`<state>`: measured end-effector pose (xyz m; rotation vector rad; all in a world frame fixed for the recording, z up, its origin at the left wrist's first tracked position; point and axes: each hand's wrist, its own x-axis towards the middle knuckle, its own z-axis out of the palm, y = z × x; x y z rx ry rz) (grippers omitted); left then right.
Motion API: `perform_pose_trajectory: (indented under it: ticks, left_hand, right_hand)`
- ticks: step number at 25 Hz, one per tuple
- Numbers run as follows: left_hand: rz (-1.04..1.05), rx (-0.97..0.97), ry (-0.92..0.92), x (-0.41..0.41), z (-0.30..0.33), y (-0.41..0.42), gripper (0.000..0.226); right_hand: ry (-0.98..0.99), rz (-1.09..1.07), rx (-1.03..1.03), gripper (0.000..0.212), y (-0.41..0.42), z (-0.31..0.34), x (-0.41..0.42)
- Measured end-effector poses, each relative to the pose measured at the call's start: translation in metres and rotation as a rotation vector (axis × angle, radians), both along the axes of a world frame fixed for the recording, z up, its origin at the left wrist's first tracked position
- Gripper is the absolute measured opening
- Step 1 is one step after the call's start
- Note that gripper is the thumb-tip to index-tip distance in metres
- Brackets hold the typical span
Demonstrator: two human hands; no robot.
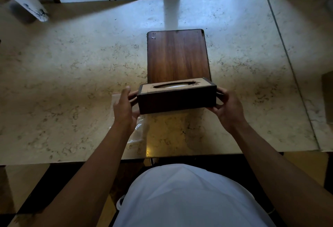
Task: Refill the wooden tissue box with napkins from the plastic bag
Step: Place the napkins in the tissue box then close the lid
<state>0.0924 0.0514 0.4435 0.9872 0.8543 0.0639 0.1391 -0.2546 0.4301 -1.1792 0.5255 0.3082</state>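
Above the marble table [72, 64], my left hand [124, 107] and right hand [228, 108] grasp the wooden tissue box [177, 98] by its ends, the flat wooden panel [177, 55] at twelve o'clock, the plastic bag [133, 127] at seven.

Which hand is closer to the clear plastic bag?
Left. The left hand is right above the plastic bag, gripping the box's left end; the right hand grips the far end.

The wooden tissue box [177, 96] sits mid-table, a wooden board [177, 55] touching it at twelve o'clock. The plastic bag [134, 127] lies at its eight o'clock. A cylindrical container [28, 3] lies far off at ten o'clock on the table [72, 64].
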Motion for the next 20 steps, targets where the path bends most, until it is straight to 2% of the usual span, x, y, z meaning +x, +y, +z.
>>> perform_pose_trajectory:
  ticks: [2, 4, 6, 8, 12, 14, 18, 20]
  left_hand:
    - [-0.059, 0.068, 0.018, 0.000, -0.006, 0.000, 0.013]
    - [-0.117, 0.065, 0.006, -0.004, -0.012, 0.003, 0.006]
    - [-0.149, 0.039, 0.004, -0.011, -0.020, 0.003, 0.023]
    - [-0.177, 0.033, 0.038, -0.017, -0.025, 0.002, 0.039]
    - [-0.233, 0.050, 0.052, -0.022, -0.033, 0.002, 0.034]
    - [-0.253, 0.070, 0.032, -0.024, -0.033, 0.002, 0.034]
    - [-0.296, 0.194, 0.052, -0.036, -0.036, -0.003, 0.044]
    - [-0.301, 0.246, 0.066, -0.040, -0.039, -0.005, 0.045]
  right_hand:
    - [-0.006, 0.003, -0.105, 0.024, 0.000, -0.007, -0.003]
    - [0.027, 0.011, -0.100, 0.021, -0.002, -0.016, -0.006]
    - [0.107, 0.001, -0.030, 0.015, -0.006, -0.021, -0.007]
    - [0.162, 0.011, -0.018, 0.028, -0.009, -0.027, -0.008]
    - [0.200, 0.048, -0.051, 0.030, -0.002, -0.032, -0.015]
    - [0.194, 0.075, -0.132, 0.032, 0.002, -0.034, -0.017]
    - [0.145, 0.152, -0.430, 0.031, 0.005, -0.036, -0.019]
    - [0.131, 0.183, -0.470, 0.030, 0.003, -0.040, -0.022]
